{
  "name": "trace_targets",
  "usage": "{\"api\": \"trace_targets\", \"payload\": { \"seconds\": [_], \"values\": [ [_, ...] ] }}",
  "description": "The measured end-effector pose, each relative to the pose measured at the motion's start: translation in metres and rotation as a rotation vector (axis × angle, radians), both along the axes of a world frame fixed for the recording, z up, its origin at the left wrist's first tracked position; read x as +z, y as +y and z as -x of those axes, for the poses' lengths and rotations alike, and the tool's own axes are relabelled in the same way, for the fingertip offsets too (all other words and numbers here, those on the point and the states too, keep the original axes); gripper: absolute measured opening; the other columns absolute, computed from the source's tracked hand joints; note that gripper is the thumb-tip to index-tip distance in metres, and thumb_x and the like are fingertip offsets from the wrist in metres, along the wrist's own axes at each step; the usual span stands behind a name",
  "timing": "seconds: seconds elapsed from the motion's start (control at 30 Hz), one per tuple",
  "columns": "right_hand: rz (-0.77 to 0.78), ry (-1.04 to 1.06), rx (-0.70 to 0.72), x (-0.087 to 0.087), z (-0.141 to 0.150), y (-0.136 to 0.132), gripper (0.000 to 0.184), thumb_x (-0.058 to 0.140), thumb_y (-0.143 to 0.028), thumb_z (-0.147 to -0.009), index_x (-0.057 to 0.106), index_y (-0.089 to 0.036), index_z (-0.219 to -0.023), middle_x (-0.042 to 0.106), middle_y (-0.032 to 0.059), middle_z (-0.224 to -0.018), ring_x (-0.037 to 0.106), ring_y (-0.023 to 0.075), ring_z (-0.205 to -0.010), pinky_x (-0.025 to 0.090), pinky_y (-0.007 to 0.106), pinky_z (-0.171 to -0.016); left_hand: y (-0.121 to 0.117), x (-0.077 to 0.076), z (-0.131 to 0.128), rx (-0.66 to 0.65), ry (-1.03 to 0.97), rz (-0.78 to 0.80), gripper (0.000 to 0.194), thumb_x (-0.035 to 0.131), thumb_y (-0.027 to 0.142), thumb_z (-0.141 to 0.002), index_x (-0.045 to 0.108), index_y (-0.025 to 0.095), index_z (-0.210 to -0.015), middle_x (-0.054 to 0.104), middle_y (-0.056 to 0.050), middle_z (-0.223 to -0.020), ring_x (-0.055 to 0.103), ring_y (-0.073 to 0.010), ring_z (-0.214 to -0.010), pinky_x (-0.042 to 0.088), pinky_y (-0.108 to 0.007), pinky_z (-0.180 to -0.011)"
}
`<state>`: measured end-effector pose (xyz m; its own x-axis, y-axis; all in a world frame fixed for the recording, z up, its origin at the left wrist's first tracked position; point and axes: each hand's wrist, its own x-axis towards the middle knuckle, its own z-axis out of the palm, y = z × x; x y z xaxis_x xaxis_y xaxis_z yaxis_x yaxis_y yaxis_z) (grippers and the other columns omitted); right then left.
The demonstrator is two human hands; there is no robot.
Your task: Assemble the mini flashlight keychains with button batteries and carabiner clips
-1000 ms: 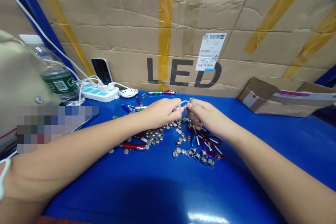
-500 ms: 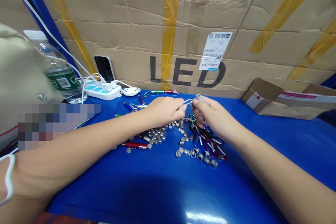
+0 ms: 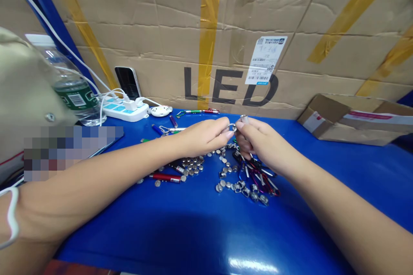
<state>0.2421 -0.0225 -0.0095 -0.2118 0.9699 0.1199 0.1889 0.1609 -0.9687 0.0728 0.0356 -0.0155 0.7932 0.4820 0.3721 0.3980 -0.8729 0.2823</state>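
The left hand [image 3: 203, 137] pinches a small metal clip [image 3: 231, 127] while the right hand [image 3: 260, 145] grips a silver cylinder [image 3: 244, 118] just beside it, both held above the blue bench [image 3: 180, 232], over scattered button cells [image 3: 192, 166] and coloured carabiners [image 3: 256, 172].

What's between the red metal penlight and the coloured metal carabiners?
The head view shows loose round silver button cells between the red metal penlight and the coloured metal carabiners.
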Motion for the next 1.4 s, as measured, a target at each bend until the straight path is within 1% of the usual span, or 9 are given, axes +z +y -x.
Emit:
{"api": "trace_targets", "payload": {
  "seconds": [0.2, 0.43, 0.63, 0.83, 0.93, 1.03, 1.13, 1.27, 1.4],
  "values": [
    [0.015, 0.007, 0.022, -0.002, -0.001, 0.001, 0.027, 0.045, -0.037, -0.088, 0.036, -0.022, -0.068, 0.034, -0.0068, -0.053, 0.031, 0.0078, -0.044, 0.038, 0.022, -0.04, -0.005, 0.008, 0.001, 0.085, 0.234, -0.134, 0.025, 0.03, 0.038, -0.092, 0.042, 0.018, -0.085, 0.054, -0.002, -0.068, 0.045, -0.0135, -0.053, 0.026, -0.027, -0.049],
    [0.025, 0.019, -0.007, -0.003, 0.0, 0.003, 0.026, 0.045, -0.034, -0.088, 0.036, -0.022, -0.066, 0.032, -0.007, -0.051, 0.03, 0.0076, -0.043, 0.037, 0.022, -0.039, -0.005, 0.009, -0.001, 0.161, 0.336, -0.242, 0.027, 0.028, 0.035, -0.093, 0.046, 0.015, -0.095, 0.06, -0.005, -0.07, 0.053, -0.0167, -0.056, 0.03, -0.027, -0.05],
    [0.011, 0.01, -0.004, -0.006, -0.002, 0.005, 0.027, 0.046, -0.036, -0.088, 0.036, -0.022, -0.067, 0.033, -0.0071, -0.051, 0.03, 0.0077, -0.042, 0.036, 0.022, -0.04, -0.005, 0.009, -0.001, 0.192, 0.371, -0.301, 0.023, 0.033, 0.031, -0.089, 0.047, 0.014, -0.097, 0.061, -0.006, -0.07, 0.057, -0.0182, -0.059, 0.034, -0.027, -0.052],
    [-0.107, -0.194, -0.055, -0.009, -0.009, 0.008, 0.028, 0.043, -0.043, -0.088, 0.038, -0.022, -0.069, 0.037, -0.0064, -0.051, 0.037, 0.0092, -0.043, 0.035, 0.024, -0.043, -0.009, 0.009, -0.008, 0.297, 0.33, -0.224, 0.026, 0.029, 0.031, -0.092, 0.045, 0.012, -0.101, 0.062, -0.007, -0.071, 0.058, -0.0194, -0.06, 0.038, -0.028, -0.054],
    [-0.156, -0.323, -0.1, -0.009, -0.005, 0.006, 0.028, 0.043, -0.042, -0.087, 0.036, -0.022, -0.068, 0.039, -0.0057, -0.052, 0.039, 0.0096, -0.044, 0.032, 0.024, -0.044, -0.009, 0.01, -0.009, 0.306, 0.267, -0.144, 0.024, 0.029, 0.032, -0.093, 0.044, 0.013, -0.099, 0.061, -0.008, -0.074, 0.057, -0.0191, -0.062, 0.039, -0.028, -0.056],
    [-0.183, -0.43, -0.09, -0.009, 0.003, 0.003, 0.027, 0.044, -0.039, -0.086, 0.036, -0.022, -0.067, 0.042, -0.0049, -0.055, 0.039, 0.0093, -0.046, 0.031, 0.024, -0.046, -0.007, 0.011, -0.009, 0.298, 0.135, -0.074, 0.022, 0.026, 0.03, -0.093, 0.042, 0.016, -0.093, 0.06, -0.007, -0.076, 0.055, -0.0177, -0.064, 0.039, -0.029, -0.058],
    [-0.173, -0.433, -0.057, -0.01, 0.003, 0.004, 0.028, 0.042, -0.042, -0.087, 0.038, -0.021, -0.069, 0.041, -0.0049, -0.056, 0.039, 0.0097, -0.049, 0.03, 0.024, -0.048, -0.001, 0.01, -0.006, 0.247, 0.048, -0.032, 0.024, 0.025, 0.033, -0.094, 0.042, 0.017, -0.088, 0.058, -0.005, -0.075, 0.052, -0.016, -0.064, 0.038, -0.028, -0.059],
    [-0.19, -0.479, -0.067, -0.008, -0.009, 0.007, 0.032, 0.043, -0.047, -0.087, 0.039, -0.021, -0.069, 0.04, -0.0052, -0.057, 0.038, 0.0099, -0.051, 0.03, 0.024, -0.05, 0.009, 0.006, 0.0, 0.198, 0.125, 0.017, 0.026, 0.027, 0.036, -0.093, 0.043, 0.018, -0.085, 0.056, -0.004, -0.074, 0.049, -0.0153, -0.062, 0.036, -0.028, -0.058],
    [-0.197, -0.594, -0.029, -0.004, -0.02, 0.011, 0.034, 0.043, -0.048, -0.086, 0.04, -0.02, -0.067, 0.043, -0.0043, -0.061, 0.038, 0.0102, -0.055, 0.03, 0.024, -0.053, 0.013, 0.003, 0.004, 0.222, 0.298, 0.009, 0.03, 0.027, 0.039, -0.092, 0.048, 0.018, -0.09, 0.058, -0.005, -0.076, 0.048, -0.0169, -0.06, 0.033, -0.028, -0.056]
  ]
}}
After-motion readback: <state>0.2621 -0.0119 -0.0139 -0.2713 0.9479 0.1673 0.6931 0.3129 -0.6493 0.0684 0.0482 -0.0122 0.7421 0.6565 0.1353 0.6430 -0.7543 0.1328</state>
